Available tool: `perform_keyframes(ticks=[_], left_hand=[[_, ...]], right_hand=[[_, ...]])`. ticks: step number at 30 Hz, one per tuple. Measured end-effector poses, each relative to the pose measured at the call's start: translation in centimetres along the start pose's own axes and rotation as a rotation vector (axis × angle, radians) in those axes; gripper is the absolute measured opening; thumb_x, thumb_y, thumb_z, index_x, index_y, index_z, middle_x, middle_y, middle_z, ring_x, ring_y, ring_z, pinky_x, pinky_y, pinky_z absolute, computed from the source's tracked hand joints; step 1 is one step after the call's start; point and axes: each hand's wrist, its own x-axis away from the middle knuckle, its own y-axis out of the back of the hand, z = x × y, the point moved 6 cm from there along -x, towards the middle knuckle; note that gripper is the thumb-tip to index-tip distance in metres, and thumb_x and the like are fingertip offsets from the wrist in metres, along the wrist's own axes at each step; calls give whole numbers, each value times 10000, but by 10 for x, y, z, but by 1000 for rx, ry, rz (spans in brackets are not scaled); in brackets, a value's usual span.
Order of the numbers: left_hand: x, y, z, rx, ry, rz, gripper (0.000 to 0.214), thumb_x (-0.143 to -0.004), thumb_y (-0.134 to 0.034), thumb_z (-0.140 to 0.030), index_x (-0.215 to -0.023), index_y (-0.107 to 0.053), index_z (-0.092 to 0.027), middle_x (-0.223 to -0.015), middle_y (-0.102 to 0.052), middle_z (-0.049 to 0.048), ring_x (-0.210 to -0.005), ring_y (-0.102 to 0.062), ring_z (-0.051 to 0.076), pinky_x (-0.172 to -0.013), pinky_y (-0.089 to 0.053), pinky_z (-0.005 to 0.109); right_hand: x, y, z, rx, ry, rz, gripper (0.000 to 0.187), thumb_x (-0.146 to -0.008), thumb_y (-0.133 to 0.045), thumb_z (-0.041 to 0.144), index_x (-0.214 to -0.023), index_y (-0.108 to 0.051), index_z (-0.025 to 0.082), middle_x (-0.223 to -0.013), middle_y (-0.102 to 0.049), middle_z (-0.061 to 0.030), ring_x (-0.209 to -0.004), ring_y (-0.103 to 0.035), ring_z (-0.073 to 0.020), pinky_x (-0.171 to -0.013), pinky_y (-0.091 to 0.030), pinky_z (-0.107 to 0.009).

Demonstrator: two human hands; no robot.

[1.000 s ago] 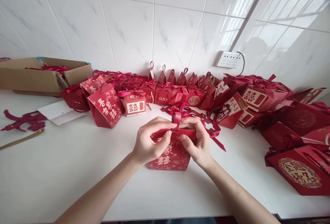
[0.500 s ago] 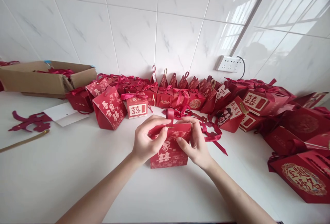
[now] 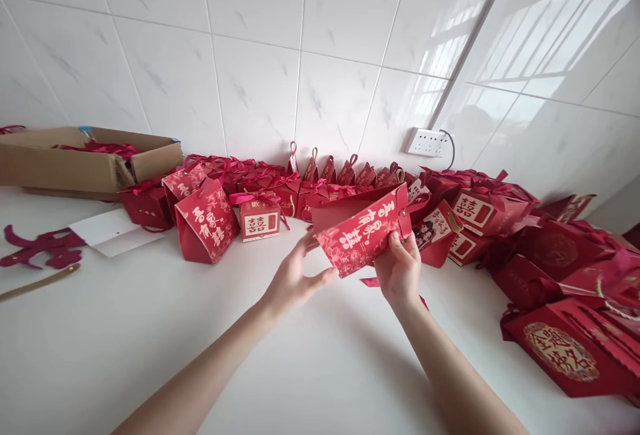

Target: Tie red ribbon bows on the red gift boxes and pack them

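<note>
A red paper gift box (image 3: 367,231) with gold Chinese characters and a floral print is raised off the table, tilted on its side with its top to the right. My right hand (image 3: 400,265) is closed on its top end, thumb on the printed face, beside a small gold fastener and a dark red ribbon loop (image 3: 417,203). At the base end, my left hand (image 3: 295,275) has its thumb at the lower corner and its fingers round the bottom edge, the fingertips partly hidden. Behind the box, red ribbon (image 3: 371,282) lies on the table.
Rows of finished red boxes (image 3: 260,218) line the tiled wall, with larger ones (image 3: 560,348) at right. A cardboard carton (image 3: 60,168) stands at left, near a white card (image 3: 117,231), dark red ribbon (image 3: 45,248) and a gold strip (image 3: 43,283). A socket (image 3: 427,142) is on the wall.
The box was upright on the table with both hands at its top. It is now lifted and tipped over to the right, and my left hand has moved to its base.
</note>
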Motion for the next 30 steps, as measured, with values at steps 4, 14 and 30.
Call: perform_keyframes(ticks=[4,14,30], left_hand=[[0,4,-9,-37,-95,-67,500,-743,-680,-333,-1180,-481,-194,-1202,-593,114,-1134,-560,252,-972,-450,415],[4,17,-25,-150,-350,-157,638,-625,-766,-263,-1192,-475,-267,-1209,-554,79,-1110,-555,279,-929,-462,416],[6,17,-27,-184,-428,-175,658,-606,-762,-255,-1188,-456,-245,-1169,-532,90,-1068,-542,265,-879,-465,395]], right_hand=[[-1,-3,-2,-19,-23,74,205,-719,-668,270,-897,-567,264,-845,-614,31,-763,-584,-132,-687,-490,-280],[5,-6,-3,41,-52,117,372,-599,-519,238,-967,-564,278,-965,-692,-31,-918,-641,-270,-802,-502,-483],[5,-3,-6,88,-11,152,375,-715,-499,340,-1077,-550,260,-1048,-693,-61,-1028,-627,-290,-826,-502,-499]])
